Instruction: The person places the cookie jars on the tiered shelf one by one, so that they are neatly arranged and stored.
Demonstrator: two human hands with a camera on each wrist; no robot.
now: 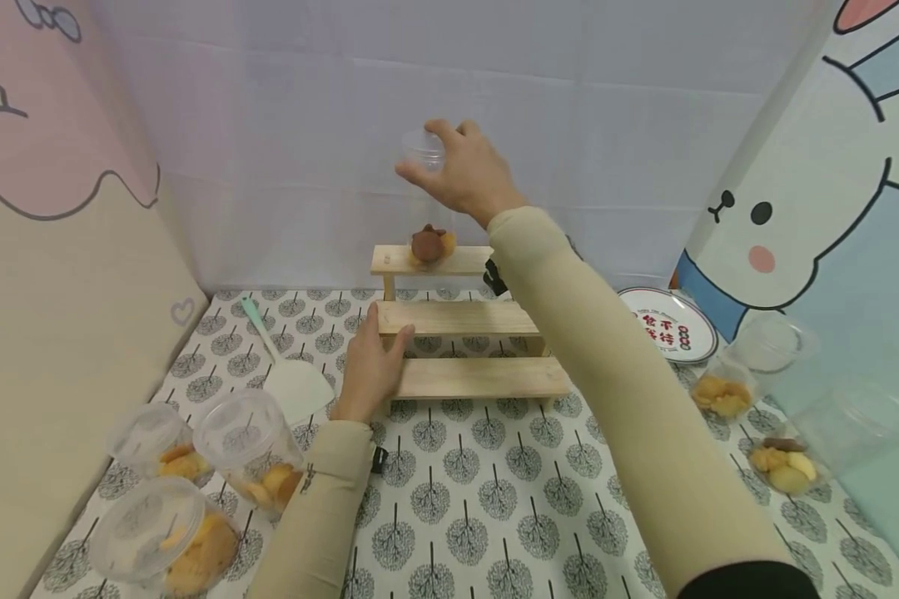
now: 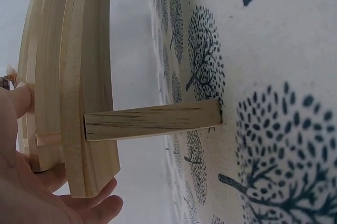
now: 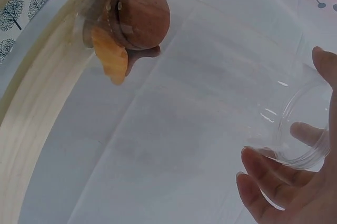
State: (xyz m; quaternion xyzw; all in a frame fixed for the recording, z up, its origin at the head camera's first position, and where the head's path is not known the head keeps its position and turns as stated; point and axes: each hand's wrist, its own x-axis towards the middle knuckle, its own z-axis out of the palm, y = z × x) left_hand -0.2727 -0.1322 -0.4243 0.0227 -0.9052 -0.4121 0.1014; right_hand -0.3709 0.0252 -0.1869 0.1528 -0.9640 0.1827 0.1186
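Observation:
A tall clear plastic jar (image 1: pixel 423 151) stands upright over the top step of a wooden three-step rack (image 1: pixel 479 379). Brown and orange snack pieces (image 3: pixel 139 19) fill its bottom. My right hand (image 1: pixel 475 170) holds the jar at its lid end, thumb and fingers spread around the rim in the right wrist view. At the rack's left side, my left hand (image 1: pixel 370 370) grips the end of the middle step. The left wrist view shows its thumb (image 2: pixel 22 99) on one side of the boards and fingertips (image 2: pixel 108 209) on the other.
Several clear jars of snacks, one of them a lidded jar (image 1: pixel 243 437), lie or stand at front left. Two more, including a tilted jar (image 1: pixel 850 424), are at right. A white spatula (image 1: pixel 300 387) lies left of the rack; a printed plate (image 1: pixel 700 333) is behind right. Cloth walls surround the table.

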